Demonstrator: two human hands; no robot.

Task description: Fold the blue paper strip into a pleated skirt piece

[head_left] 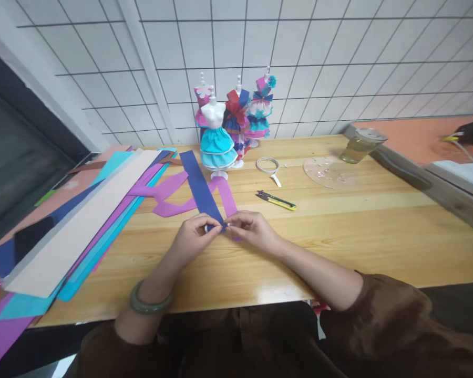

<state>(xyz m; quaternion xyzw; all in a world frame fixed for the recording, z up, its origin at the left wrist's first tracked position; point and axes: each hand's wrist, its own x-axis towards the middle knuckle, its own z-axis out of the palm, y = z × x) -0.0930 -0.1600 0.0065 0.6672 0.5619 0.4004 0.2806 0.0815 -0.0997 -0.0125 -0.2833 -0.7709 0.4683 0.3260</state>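
A dark blue strip (202,184), which looks like felt or foam sheet, runs away from me across the table. Both hands pinch its near end. My left hand (195,236) is closed on the left corner, with a small white bit showing at the fingers. Close beside it, my right hand (254,230) pinches the right corner, fingertips almost touching the left ones. A purple strip (227,198) lies partly under the blue one and my right hand. Beyond the strips stands a small white dress form (213,113) in a turquoise tiered skirt (217,148).
Several dressed mini forms (260,107) stand against the tiled wall. Yellow-black thread snips (276,200), a tape roll (267,165) and a clear round sheet (326,173) with small bits lie right of centre. A glass (360,147) stands behind. Coloured strips (82,226) and a phone (33,239) cover the left.
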